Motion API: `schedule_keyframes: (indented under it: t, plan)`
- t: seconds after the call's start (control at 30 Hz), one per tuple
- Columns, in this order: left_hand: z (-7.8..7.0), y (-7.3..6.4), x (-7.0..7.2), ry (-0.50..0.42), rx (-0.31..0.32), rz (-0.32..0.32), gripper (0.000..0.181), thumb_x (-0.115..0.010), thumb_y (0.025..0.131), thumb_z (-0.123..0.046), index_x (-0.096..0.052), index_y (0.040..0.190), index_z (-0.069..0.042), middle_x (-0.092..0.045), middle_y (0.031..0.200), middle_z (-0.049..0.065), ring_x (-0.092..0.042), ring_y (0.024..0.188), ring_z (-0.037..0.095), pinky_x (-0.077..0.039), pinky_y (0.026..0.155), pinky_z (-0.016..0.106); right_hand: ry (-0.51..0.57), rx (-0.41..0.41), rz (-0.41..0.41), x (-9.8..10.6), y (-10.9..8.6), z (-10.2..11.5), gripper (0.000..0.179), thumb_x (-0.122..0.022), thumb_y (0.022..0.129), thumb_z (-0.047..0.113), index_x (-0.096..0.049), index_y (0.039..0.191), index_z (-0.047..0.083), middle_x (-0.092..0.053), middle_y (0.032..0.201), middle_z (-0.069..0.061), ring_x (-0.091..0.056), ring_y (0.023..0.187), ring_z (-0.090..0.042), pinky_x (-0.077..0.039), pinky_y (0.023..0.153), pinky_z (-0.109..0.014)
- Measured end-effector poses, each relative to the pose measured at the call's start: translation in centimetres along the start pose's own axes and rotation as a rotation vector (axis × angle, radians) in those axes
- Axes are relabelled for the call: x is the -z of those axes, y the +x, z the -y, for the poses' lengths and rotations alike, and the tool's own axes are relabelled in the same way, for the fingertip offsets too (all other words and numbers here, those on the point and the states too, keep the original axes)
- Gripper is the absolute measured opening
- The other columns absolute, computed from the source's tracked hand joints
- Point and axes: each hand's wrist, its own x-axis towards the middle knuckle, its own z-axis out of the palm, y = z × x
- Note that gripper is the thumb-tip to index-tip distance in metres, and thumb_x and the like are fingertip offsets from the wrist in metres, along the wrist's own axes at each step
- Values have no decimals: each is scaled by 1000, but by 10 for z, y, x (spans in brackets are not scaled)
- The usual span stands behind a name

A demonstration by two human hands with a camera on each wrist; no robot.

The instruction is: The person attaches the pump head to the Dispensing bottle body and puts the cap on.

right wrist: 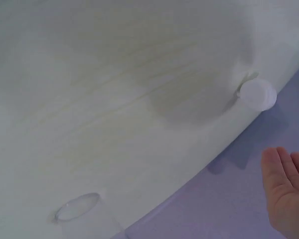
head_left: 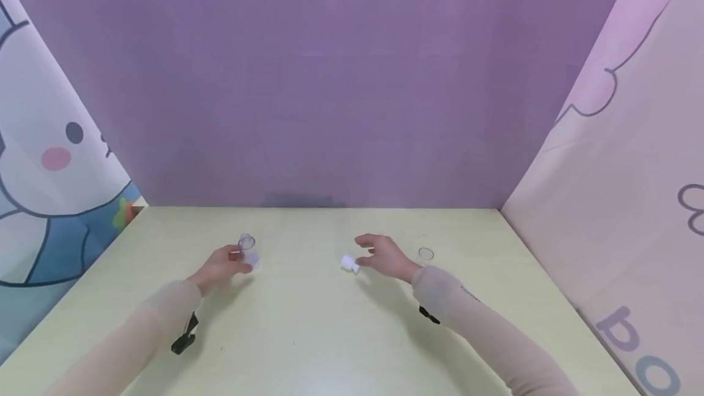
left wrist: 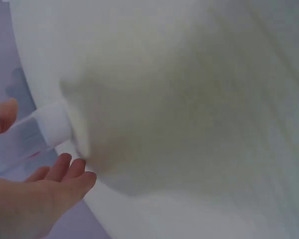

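On the left of the table in the head view, a clear bottle (head_left: 250,258) stands with its white end (left wrist: 54,123) down at the tabletop. My left hand (head_left: 222,266) is around it, thumb on one side and fingers loosely extended on the other, not curled in. Right of the middle lies a small white bottle (head_left: 348,263); its round white end (right wrist: 257,94) faces the right wrist camera. Beside it is my right hand (head_left: 385,256), thumb and fingers spread apart, fingertips short of the bottle in the right wrist view. That hand holds nothing.
A clear cup (right wrist: 87,219) stands beyond my right hand; in the head view only its thin round rim (head_left: 426,253) shows. The pale table (head_left: 308,335) ends at a purple back panel (head_left: 330,109), with printed panels on both sides.
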Motion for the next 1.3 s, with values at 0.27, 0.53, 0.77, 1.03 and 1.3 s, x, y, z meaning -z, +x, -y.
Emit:
schedule_keyframes:
  t: [0.27,0.53,0.77,1.03,1.3]
  plan:
    - [8,0,-8,-37,-11,-30,70,-59,86,-16,-22,136,16,-31,137,36,-32,126,47,-30,103,53,168,-188,10,-20,6,-9,47,-68,79,3,-52,122,-6,-57,122,-20,-54,113,-33,-44,96,-40]
    - [7,4,-10,-48,-16,-59,67,-62,84,-12,-26,133,17,-34,134,37,-35,124,48,-31,103,53,273,-314,5,-28,6,-12,52,-70,76,4,-51,123,-5,-55,124,-19,-52,115,-33,-43,97,-41]
    - [4,8,-12,-76,-9,-51,69,-61,86,-13,-23,135,16,-34,135,36,-35,125,46,-32,103,52,268,-320,2,-31,9,-14,54,-71,73,0,-51,122,-7,-58,119,-20,-56,109,-32,-46,93,-39]
    - [-1,10,-12,-103,-9,-48,69,-60,87,-14,-22,136,16,-35,136,32,-37,123,44,-33,102,51,222,-240,-11,-39,14,-10,43,-72,75,1,-56,113,-10,-63,107,-20,-60,99,-29,-50,85,-34]
    - [0,13,-13,-122,-3,-65,65,-58,86,-7,-22,135,17,-33,137,33,-35,125,45,-31,104,50,138,-244,-14,-42,17,-6,38,-71,77,4,-59,111,-6,-64,106,-16,-60,97,-25,-50,84,-34]
